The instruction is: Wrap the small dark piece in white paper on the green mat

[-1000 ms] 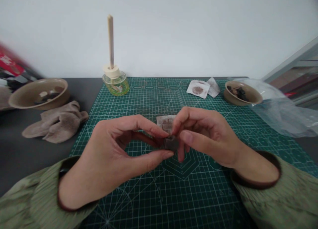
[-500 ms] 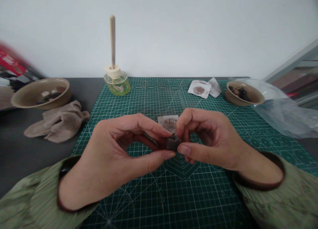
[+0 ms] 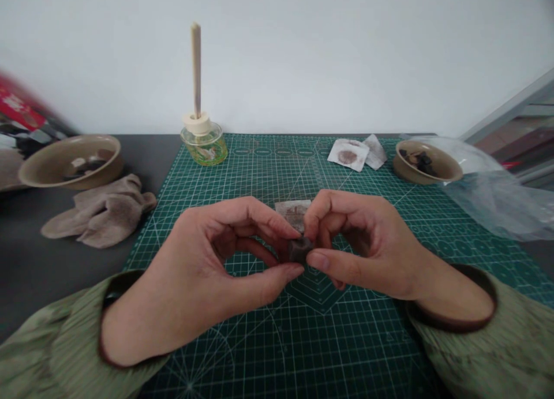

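A small dark brown lump (image 3: 299, 250) with flat-looking faces is held between my two hands, above the green cutting mat (image 3: 259, 185). My left hand (image 3: 229, 254) pinches it between thumb and fingertips from the left. From the right, the thumb and curled fingers of my right hand (image 3: 359, 243) close on its other side. The fingertips cover part of the lump, and its exact kind cannot be made out. Just behind the fingers lies a whitish paper square (image 3: 293, 211) with brown stains, partly hidden.
A reed diffuser (image 3: 204, 142) stands at the back left. Bowls of dark pieces sit on both sides: a left bowl (image 3: 38, 171) beside a brown cloth (image 3: 110, 214), a right bowl (image 3: 402, 171) beside clear plastic (image 3: 493, 197). Stained white packets (image 3: 348, 155) lie at the back right.
The lump has turned slightly and shifted a little to the left between my fingertips. Both hands keep their pinch; the other things lie as before.
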A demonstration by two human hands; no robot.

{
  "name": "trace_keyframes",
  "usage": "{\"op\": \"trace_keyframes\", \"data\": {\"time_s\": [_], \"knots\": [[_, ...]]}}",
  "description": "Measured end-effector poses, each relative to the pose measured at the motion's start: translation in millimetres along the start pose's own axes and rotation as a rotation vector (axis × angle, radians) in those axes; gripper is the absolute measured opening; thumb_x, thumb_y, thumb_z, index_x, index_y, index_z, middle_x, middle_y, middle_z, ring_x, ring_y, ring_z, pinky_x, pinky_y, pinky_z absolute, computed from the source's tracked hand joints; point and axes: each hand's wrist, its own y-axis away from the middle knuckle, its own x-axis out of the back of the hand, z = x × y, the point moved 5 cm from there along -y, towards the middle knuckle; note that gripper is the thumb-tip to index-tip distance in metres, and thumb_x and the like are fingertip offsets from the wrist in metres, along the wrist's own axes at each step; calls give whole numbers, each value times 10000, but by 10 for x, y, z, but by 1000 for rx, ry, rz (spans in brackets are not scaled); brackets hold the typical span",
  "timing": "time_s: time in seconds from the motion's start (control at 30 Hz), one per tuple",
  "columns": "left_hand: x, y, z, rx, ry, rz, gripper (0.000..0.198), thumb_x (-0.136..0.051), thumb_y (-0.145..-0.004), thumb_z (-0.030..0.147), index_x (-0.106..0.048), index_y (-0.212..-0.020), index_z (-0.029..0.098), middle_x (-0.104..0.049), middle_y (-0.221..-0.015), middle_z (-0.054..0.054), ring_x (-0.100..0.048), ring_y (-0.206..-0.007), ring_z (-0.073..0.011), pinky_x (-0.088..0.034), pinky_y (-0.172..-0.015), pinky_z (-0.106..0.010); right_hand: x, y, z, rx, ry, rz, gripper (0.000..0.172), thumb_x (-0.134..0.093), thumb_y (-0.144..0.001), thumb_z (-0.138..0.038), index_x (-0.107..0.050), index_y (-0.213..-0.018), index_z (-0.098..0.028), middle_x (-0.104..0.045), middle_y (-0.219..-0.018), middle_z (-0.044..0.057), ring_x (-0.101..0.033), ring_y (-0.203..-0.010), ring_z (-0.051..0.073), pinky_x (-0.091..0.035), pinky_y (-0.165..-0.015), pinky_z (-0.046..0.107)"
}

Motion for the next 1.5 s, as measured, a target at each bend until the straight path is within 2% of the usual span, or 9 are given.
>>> {"op": "trace_keyframes", "data": {"time_s": [0.33,0.53,0.77,1.03,1.5], "knots": [[2,-1,-7,6,33,-9,303,-937,-766,-11,-856,-936,226,-888,-857,100,-844,-735,-56,-662,-733,-47,-8,2,12,-10,-4,9,294,-1011,-878,-162,-720,-915,-192,-672,-642,-76,-579,-500,65,-438,-496,162],[-6,-4,15,-2,35,-6,311,-939,-767,-14,-864,-942,231,-894,-864,93,-846,-733,-62,-665,-730,-53,-4,-13,4,8,44,7,290,-990,-871,-177,-702,-856,-207,-677,-644,-57,-593,-539,87,-483,-525,174],[9,-20,23,-22,10,2,274,-955,-786,35,-871,-946,242,-891,-846,79,-838,-722,-72,-669,-732,-68,9,2,29,13,54,-15,304,-952,-824,-92,-703,-957,-206,-683,-655,-70,-609,-543,93,-495,-511,172],[11,-15,29,-30,-13,17,277,-957,-784,54,-869,-927,274,-888,-831,93,-832,-712,-79,-666,-723,-74,17,16,41,4,40,-16,352,-994,-804,-81,-710,-974,-202,-685,-662,-76,-609,-550,88,-501,-526,172],[20,-8,27,-24,-25,13,255,-970,-790,69,-862,-935,250,-891,-832,60,-835,-710,-98,-682,-715,-106,19,12,31,37,47,-31,349,-1007,-819,-92,-715,-972,-206,-685,-671,-75,-619,-553,95,-502,-520,184]]}}
